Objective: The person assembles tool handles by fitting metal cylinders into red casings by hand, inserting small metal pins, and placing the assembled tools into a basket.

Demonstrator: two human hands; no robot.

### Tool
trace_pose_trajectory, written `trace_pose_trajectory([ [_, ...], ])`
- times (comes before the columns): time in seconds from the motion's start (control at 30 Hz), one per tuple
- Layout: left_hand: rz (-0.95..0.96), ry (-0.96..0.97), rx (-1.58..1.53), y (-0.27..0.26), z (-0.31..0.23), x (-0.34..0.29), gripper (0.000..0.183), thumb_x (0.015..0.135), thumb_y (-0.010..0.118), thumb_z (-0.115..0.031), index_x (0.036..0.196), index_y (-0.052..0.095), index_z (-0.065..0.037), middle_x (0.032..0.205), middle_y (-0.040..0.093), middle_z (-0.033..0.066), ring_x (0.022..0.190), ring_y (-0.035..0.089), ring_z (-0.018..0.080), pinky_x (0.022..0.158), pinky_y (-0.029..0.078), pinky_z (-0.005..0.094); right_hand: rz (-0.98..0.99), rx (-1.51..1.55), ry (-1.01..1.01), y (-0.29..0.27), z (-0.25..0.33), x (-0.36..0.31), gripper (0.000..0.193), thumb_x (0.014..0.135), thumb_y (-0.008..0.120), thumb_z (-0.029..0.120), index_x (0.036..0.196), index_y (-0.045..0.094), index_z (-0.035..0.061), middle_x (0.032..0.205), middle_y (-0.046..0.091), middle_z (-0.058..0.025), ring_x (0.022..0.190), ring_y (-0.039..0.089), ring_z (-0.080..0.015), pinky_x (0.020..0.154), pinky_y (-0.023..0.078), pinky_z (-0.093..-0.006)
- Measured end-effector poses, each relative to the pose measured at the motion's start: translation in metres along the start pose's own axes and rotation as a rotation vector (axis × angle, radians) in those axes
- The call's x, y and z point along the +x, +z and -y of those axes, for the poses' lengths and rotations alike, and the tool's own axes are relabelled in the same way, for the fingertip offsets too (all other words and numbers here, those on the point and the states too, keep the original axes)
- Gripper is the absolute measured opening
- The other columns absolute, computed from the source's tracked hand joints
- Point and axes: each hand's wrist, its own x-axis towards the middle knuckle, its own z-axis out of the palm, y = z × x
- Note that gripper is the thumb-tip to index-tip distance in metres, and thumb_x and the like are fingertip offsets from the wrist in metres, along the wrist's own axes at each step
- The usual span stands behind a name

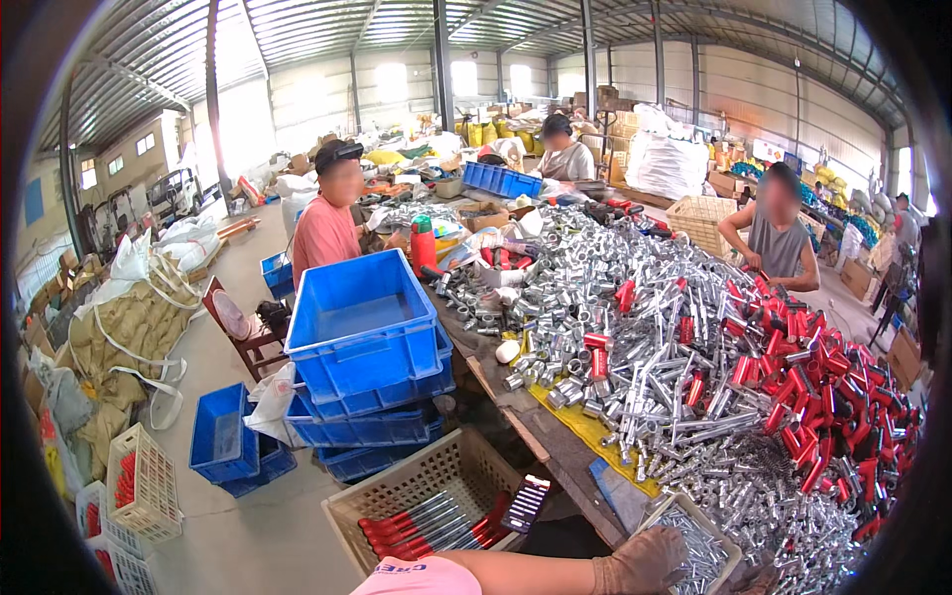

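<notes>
My left hand (645, 561), in a grey-brown work glove, reaches in from the lower edge at the end of a bare forearm with a pink sleeve. It is at the near left side of a pale bin (733, 551) of small silvery metal pins (697, 551). The back of the glove faces me, and its fingers are hidden. Just right of that bin, a small brownish patch at the bottom edge looks like the glove of my right hand (758, 579); its fingers do not show. A large heap of chromed metal sockets and fittings (635, 387) rises beyond both hands.
Red-handled tools (421, 526) lie in a beige crate (362, 499), with a phone (526, 503) at its edge. Blue bins (362, 342) are stacked at left. Red-handled parts (803, 397) cover the heap's right side. Three people work around the table; another stands far right.
</notes>
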Motion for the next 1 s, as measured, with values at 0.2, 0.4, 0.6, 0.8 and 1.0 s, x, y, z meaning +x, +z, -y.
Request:
trace_pose_trajectory([
  [0.2,0.027,0.016,0.013,0.007,0.002,-0.001,0.03,0.067,0.066,-0.035,0.059,0.054,-0.008,0.056,0.052,0.0092,0.053,0.053,0.0269,0.053,0.046,0.0403,-0.002,-0.009,0.005,0.011,-0.004,-0.011,0.026,0.096,0.048,0.013,0.109,0.062,-0.004,0.102,0.066,-0.0138,0.081,0.065,-0.0277,0.075,0.054,-0.0388],
  [0.4,-0.021,0.025,0.0,0.022,0.008,-0.011,0.031,0.067,0.066,-0.035,0.056,0.052,-0.01,0.052,0.049,0.0071,0.048,0.05,0.0257,0.05,0.044,0.0402,0.006,-0.013,0.006,0.022,-0.006,-0.024,0.025,0.096,0.048,0.014,0.109,0.062,-0.0037,0.101,0.066,-0.0135,0.08,0.065,-0.0275,0.074,0.054,-0.0388],
  [0.6,-0.023,0.027,-0.007,0.028,0.009,-0.012,0.032,0.068,0.065,-0.036,0.056,0.051,-0.01,0.051,0.048,0.0065,0.047,0.049,0.0252,0.049,0.044,0.0398,0.012,-0.018,0.008,0.031,-0.007,-0.037,0.025,0.096,0.048,0.014,0.108,0.062,-0.0035,0.1,0.066,-0.0132,0.079,0.065,-0.0272,0.073,0.054,-0.0388],
  [0.8,-0.016,0.021,0.0,0.032,0.012,-0.017,0.033,0.07,0.063,-0.037,0.056,0.05,-0.011,0.05,0.048,0.006,0.045,0.048,0.0248,0.048,0.043,0.0394,0.021,-0.005,0.011,0.043,-0.005,-0.045,0.025,0.096,0.048,0.015,0.107,0.062,-0.0033,0.099,0.066,-0.0129,0.078,0.064,-0.027,0.072,0.054,-0.0388],
  [1.0,-0.033,0.031,-0.004,0.039,0.013,-0.018,0.034,0.071,0.062,-0.039,0.056,0.049,-0.012,0.049,0.047,0.0055,0.044,0.046,0.0244,0.047,0.043,0.0389,0.012,-0.017,0.012,0.05,-0.006,-0.048,0.025,0.096,0.049,0.015,0.106,0.062,-0.003,0.098,0.066,-0.0127,0.077,0.064,-0.0267,0.071,0.054,-0.0388],
])
